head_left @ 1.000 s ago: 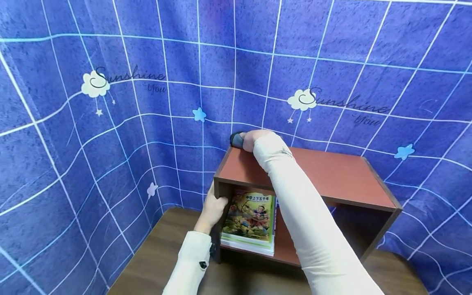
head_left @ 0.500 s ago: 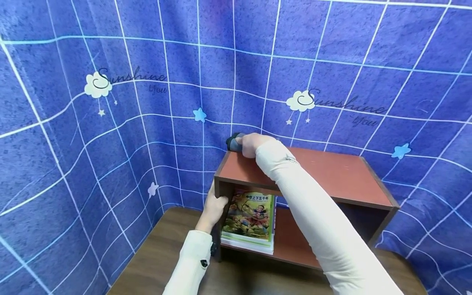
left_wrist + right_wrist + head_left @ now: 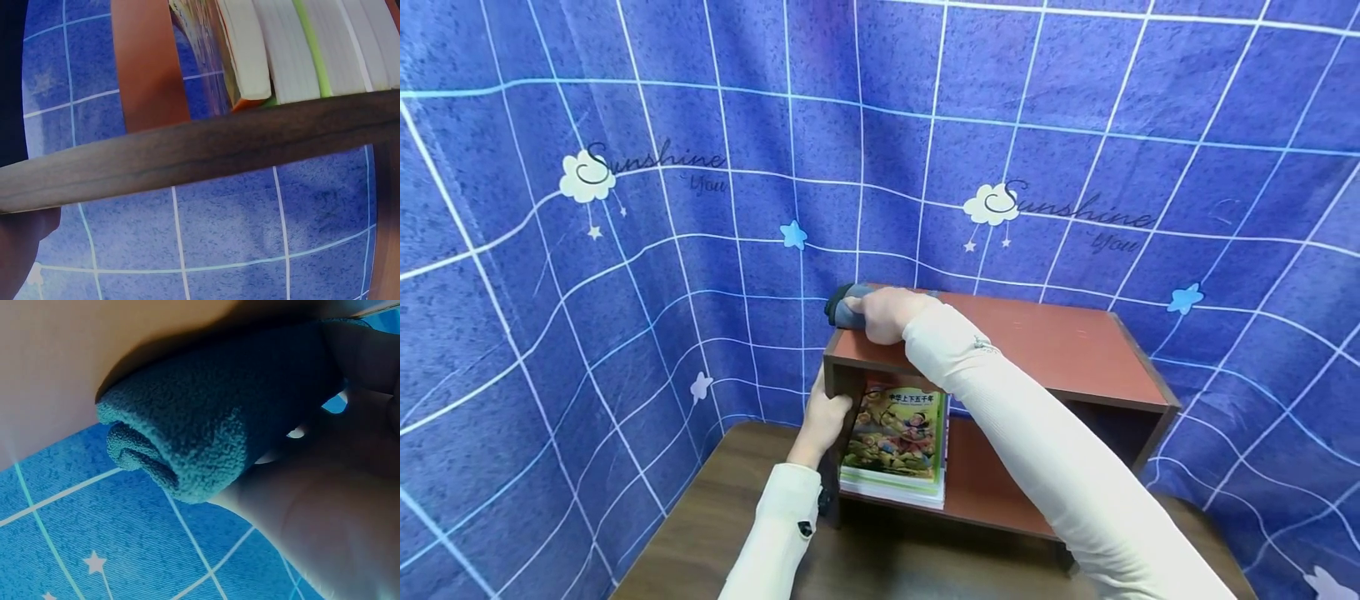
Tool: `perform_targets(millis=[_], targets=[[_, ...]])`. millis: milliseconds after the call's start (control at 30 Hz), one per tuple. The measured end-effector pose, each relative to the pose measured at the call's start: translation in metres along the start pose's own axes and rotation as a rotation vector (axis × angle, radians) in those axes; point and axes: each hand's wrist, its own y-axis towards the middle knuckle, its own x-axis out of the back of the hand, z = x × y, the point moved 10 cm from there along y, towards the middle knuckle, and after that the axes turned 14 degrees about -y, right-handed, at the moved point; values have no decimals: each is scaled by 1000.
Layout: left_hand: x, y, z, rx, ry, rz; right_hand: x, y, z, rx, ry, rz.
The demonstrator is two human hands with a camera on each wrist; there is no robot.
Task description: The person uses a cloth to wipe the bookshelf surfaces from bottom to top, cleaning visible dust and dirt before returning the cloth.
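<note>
Right hand [image 3: 891,315]: my fingers are clamped on the rolled dark cloth [image 3: 206,419] | Cloth: it is at the left end of the red top of the shelf [image 3: 1037,337] | Left hand [image 3: 823,421]: my thumb hooks round the shelf's left side | Books [image 3: 895,437]: they stand inside, beside this side.

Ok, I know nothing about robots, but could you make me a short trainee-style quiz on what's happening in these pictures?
1. Open question: what does the right hand hold at the top of the shelf?

2. True or false: the left hand lies flat on the red top.

3. Multiple choice: seen from the head camera, where inside are the books?
A) Left end
B) Middle
C) Right end

Key:
1. A rolled cloth, bluish in colour.
2. False; the left hand grips the shelf's left side.
3. A.
</note>
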Motion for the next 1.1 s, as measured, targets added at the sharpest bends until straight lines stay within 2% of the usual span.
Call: perform_targets(millis=[67,233,433,533,667,733,833,933,1033,1100], targets=[[0,0,1,7,-5,4,-1,-5,3,11,8,-3],[-2,0,-4,-44,-25,18,-3,-17,11,9,-11,-12],[0,-3,-6,-62,50,-3,-8,-34,21,-34,-69,-62],[2,-4,-3,-33,58,-9,-12,-42,29,-52,-106,-122],[7,-5,-3,-22,59,-33,-15,-49,38,-70,-171,-248],[5,-6,-7,-57,78,-29,-16,-52,40,-80,-191,-292],[1,-4,-9,-70,88,-15,-15,-57,40,-91,-222,-333],[3,-4,-8,-41,58,-16,-12,-63,47,-78,-263,-395],[6,-5,-3,17,37,-34,-8,-71,53,-55,-304,-471],[7,-6,-1,48,41,-45,-4,-76,55,-22,-305,-492]])
